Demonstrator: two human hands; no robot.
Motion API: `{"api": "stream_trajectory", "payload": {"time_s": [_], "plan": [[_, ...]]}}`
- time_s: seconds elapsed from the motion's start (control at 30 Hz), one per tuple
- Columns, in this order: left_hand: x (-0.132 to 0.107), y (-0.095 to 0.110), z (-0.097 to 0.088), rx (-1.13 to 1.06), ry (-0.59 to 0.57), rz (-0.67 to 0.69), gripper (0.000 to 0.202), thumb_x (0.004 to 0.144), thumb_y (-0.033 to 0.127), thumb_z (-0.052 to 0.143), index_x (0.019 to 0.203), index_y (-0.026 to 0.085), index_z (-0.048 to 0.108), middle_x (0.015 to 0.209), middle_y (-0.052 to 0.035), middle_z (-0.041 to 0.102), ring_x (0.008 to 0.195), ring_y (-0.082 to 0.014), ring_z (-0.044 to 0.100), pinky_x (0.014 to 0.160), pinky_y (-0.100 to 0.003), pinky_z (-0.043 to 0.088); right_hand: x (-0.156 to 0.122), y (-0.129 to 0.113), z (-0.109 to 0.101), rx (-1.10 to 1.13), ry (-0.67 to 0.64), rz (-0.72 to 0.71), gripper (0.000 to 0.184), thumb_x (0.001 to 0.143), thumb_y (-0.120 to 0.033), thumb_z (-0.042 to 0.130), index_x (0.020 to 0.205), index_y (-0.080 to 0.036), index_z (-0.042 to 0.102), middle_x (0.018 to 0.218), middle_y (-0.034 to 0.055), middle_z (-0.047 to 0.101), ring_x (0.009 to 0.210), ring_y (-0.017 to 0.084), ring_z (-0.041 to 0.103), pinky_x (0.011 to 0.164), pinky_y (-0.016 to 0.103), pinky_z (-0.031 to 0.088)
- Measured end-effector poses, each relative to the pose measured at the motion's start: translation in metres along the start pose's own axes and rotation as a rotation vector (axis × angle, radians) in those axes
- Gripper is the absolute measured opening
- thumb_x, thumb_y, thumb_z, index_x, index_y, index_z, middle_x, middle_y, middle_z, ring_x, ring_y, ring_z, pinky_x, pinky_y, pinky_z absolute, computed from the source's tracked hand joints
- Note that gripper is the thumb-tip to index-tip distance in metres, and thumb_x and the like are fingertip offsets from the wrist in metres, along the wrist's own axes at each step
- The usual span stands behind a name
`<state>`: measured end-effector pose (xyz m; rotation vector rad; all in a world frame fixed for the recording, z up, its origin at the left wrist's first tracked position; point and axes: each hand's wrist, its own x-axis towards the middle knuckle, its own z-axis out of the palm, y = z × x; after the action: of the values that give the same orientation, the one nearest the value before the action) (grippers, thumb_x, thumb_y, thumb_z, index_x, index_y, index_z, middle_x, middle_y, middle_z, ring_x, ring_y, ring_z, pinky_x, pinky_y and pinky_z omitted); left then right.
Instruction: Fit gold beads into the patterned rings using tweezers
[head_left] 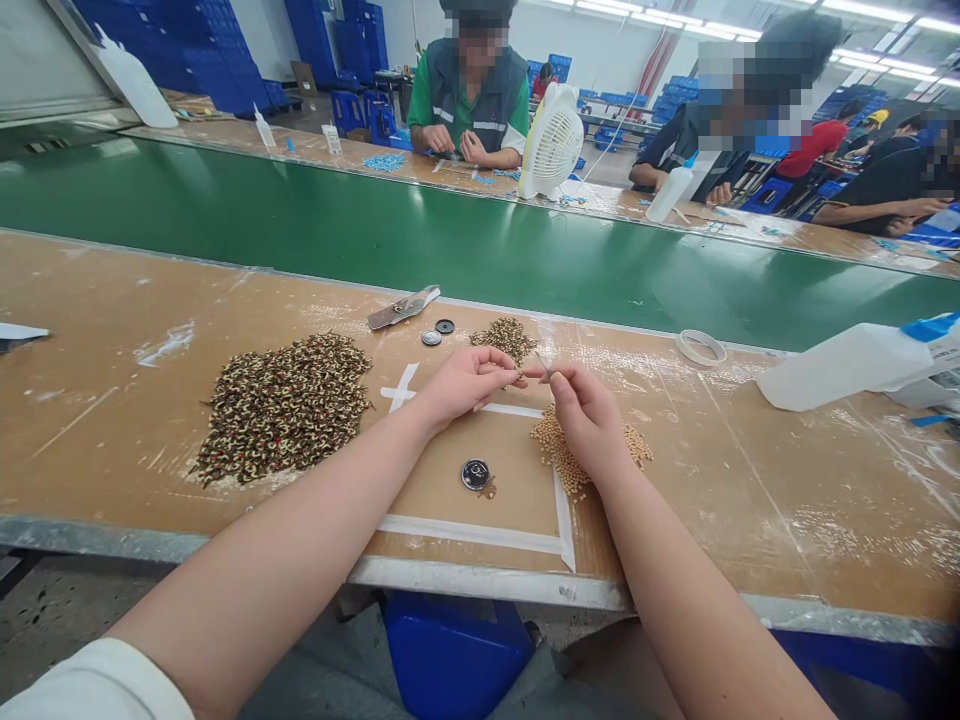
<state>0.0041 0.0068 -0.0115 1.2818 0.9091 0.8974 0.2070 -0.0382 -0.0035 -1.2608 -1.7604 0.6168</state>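
My left hand (474, 382) pinches something very small at its fingertips, perhaps one of the dark-and-cream pieces; it is too small to make out. Close by on its right, my right hand (591, 418) grips a thin, pointed metal tool (543, 364), its tip angled up and left. Beyond the fingers is a small pile of dark-and-cream pieces (506, 338). Partly under my right hand spreads a pile of tan beads (559, 450). A large pile of dark-and-cream pieces with red specks (289, 405) lies at left. A round black dish (475, 475) sits nearer me.
White tape (480, 533) marks a rectangle on the brown tabletop. Behind runs a green conveyor belt (360, 230). A white bottle (832, 365) lies at right, near a tape roll (700, 347). Two small round lids (432, 338) sit behind my hands. Co-workers sit across the belt beside a fan (553, 145).
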Motion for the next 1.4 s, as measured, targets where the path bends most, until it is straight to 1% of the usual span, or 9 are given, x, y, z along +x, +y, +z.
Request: {"api": "stream_trajectory", "payload": {"time_s": [0.23, 0.33, 0.53, 0.73, 0.93, 1.03, 1.13, 1.27, 1.4], "plan": [[0.0012, -0.0031, -0.0013, -0.001, 0.007, 0.003, 0.028, 0.087, 0.040, 0.074, 0.096, 0.017, 0.059, 0.102, -0.0102, 0.078, 0.042, -0.0014, 0.032, 0.042, -0.021, 0.023, 0.0001, 0.0039, 0.0005, 0.073, -0.025, 0.041, 0.037, 0.103, -0.053, 0.047, 0.109, -0.025, 0.070, 0.067, -0.0006, 0.058, 0.057, 0.017, 0.049, 0.059, 0.030, 0.040], [0.0008, -0.0032, -0.0008, 0.001, 0.016, -0.005, 0.027, 0.087, 0.039, 0.074, 0.097, 0.018, 0.059, 0.102, -0.0094, 0.078, 0.042, -0.0014, 0.033, 0.042, -0.021, 0.023, 0.0007, 0.0060, 0.0003, 0.096, -0.040, 0.082, 0.038, 0.102, -0.055, 0.047, 0.109, -0.025, 0.069, 0.062, -0.0014, 0.054, 0.055, 0.018, 0.049, 0.056, 0.030, 0.040], [0.0003, -0.0021, -0.0002, -0.010, 0.031, -0.010, 0.027, 0.086, 0.038, 0.074, 0.096, 0.018, 0.059, 0.100, -0.0090, 0.079, 0.042, -0.0013, 0.033, 0.042, -0.021, 0.024, 0.0014, 0.0076, 0.0009, 0.139, -0.044, 0.090, 0.038, 0.102, -0.056, 0.049, 0.108, -0.025, 0.069, 0.054, -0.0038, 0.045, 0.057, 0.020, 0.053, 0.057, 0.031, 0.042], [0.0015, -0.0028, 0.0001, -0.009, 0.036, -0.010, 0.025, 0.087, 0.036, 0.073, 0.097, 0.018, 0.059, 0.099, -0.0092, 0.079, 0.041, -0.0014, 0.033, 0.042, -0.021, 0.023, 0.0015, 0.0088, 0.0008, 0.141, -0.043, 0.093, 0.037, 0.101, -0.056, 0.049, 0.108, -0.026, 0.069, 0.052, -0.0047, 0.044, 0.055, 0.019, 0.052, 0.057, 0.031, 0.042], [0.0013, -0.0031, -0.0007, -0.007, 0.034, -0.001, 0.026, 0.087, 0.036, 0.074, 0.098, 0.018, 0.059, 0.096, -0.0082, 0.079, 0.040, -0.0011, 0.034, 0.041, -0.021, 0.022, 0.0030, 0.0063, 0.0000, 0.194, -0.077, 0.116, 0.038, 0.102, -0.058, 0.048, 0.102, -0.024, 0.066, 0.053, -0.0049, 0.048, 0.046, 0.015, 0.041, 0.050, 0.028, 0.036], [0.0016, -0.0036, -0.0009, -0.010, 0.037, 0.005, 0.027, 0.087, 0.037, 0.074, 0.098, 0.018, 0.058, 0.097, -0.0088, 0.079, 0.041, -0.0010, 0.034, 0.041, -0.020, 0.022, 0.0034, 0.0036, 0.0015, 0.283, -0.072, 0.143, 0.037, 0.101, -0.059, 0.050, 0.098, -0.024, 0.062, 0.062, -0.0020, 0.061, 0.043, 0.011, 0.035, 0.045, 0.027, 0.031], [0.0016, -0.0033, -0.0001, -0.013, 0.040, 0.020, 0.028, 0.087, 0.038, 0.074, 0.098, 0.018, 0.058, 0.097, -0.0094, 0.079, 0.041, -0.0011, 0.034, 0.041, -0.020, 0.023, 0.0040, 0.0022, 0.0027, 0.371, -0.066, 0.168, 0.037, 0.100, -0.059, 0.051, 0.095, -0.023, 0.059, 0.083, 0.0030, 0.073, 0.041, 0.008, 0.034, 0.041, 0.025, 0.028], [0.0008, -0.0015, 0.0014, -0.021, 0.043, 0.032, 0.029, 0.086, 0.039, 0.075, 0.097, 0.018, 0.057, 0.095, -0.0079, 0.078, 0.040, -0.0007, 0.035, 0.042, -0.020, 0.023, 0.0052, 0.0040, 0.0017, 0.443, -0.066, 0.204, 0.035, 0.100, -0.057, 0.053, 0.095, -0.023, 0.060, 0.099, 0.0057, 0.077, 0.039, 0.006, 0.036, 0.039, 0.025, 0.026], [0.0003, -0.0015, 0.0015, -0.025, 0.046, 0.043, 0.032, 0.086, 0.041, 0.076, 0.097, 0.018, 0.058, 0.097, -0.0079, 0.078, 0.040, 0.0000, 0.035, 0.042, -0.020, 0.025, 0.0064, 0.0067, 0.0008, 0.545, -0.072, 0.229, 0.033, 0.102, -0.055, 0.053, 0.097, -0.024, 0.062, 0.116, 0.0062, 0.077, 0.038, 0.004, 0.036, 0.039, 0.027, 0.023]]}}
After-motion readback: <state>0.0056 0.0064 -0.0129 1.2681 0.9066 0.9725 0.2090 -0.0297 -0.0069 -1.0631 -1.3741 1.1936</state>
